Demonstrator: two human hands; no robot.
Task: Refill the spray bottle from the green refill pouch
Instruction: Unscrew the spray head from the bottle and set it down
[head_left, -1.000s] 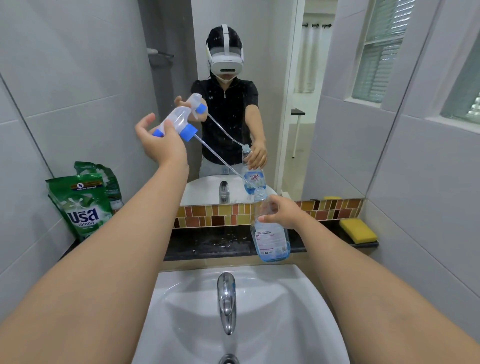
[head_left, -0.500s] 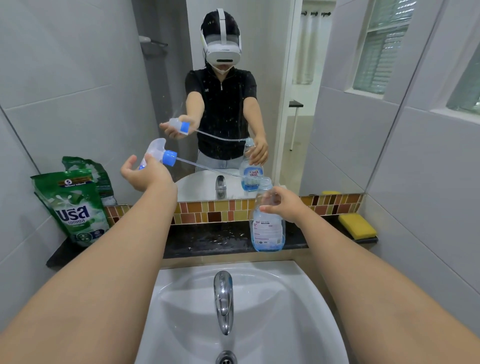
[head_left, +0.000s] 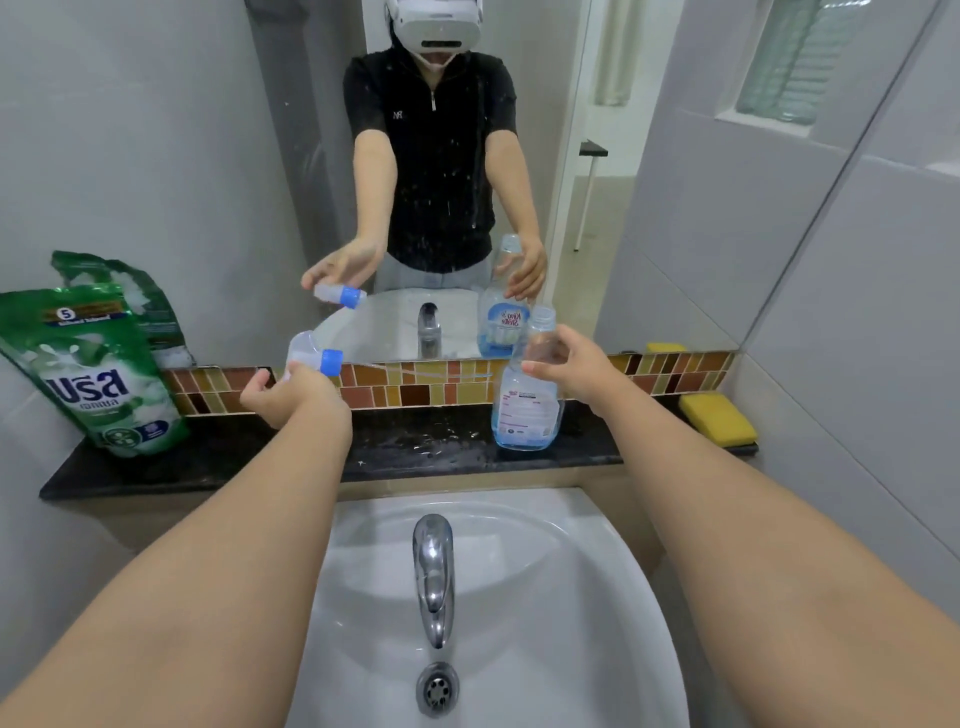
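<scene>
Head view looks down over a white sink (head_left: 597, 571) with a chrome tap (head_left: 434, 577) and drain (head_left: 438, 690), and a dark tabletop (head_left: 415, 441) behind it under a band of mosaic tiles (head_left: 415, 384) and a mirror (head_left: 441, 182). A yellow sponge (head_left: 718, 417) lies at the far right of the tabletop, well apart from everything else. At the far left the green refill pouch (head_left: 91, 371) stands upright against the wall, untouched; it carries white Thai lettering and a "5" in a small circle. The spray bottle (head_left: 525, 400) stands open-necked on the tabletop right of centre, with a little blue liquid at the bottom; its label print is too small to read, though the mirror shows a reversed logo. The right hand (head_left: 571, 366) has its fingers curled loosely round the bottle's neck. The left hand (head_left: 291, 397) grips the trigger sprayer head (head_left: 311, 358), its blue collar and thin dip tube (head_left: 415, 370) pointing right. Compared with half a second ago, the sprayer head has come lower, near the tiles, with the tube's end just beside the bottle.
</scene>
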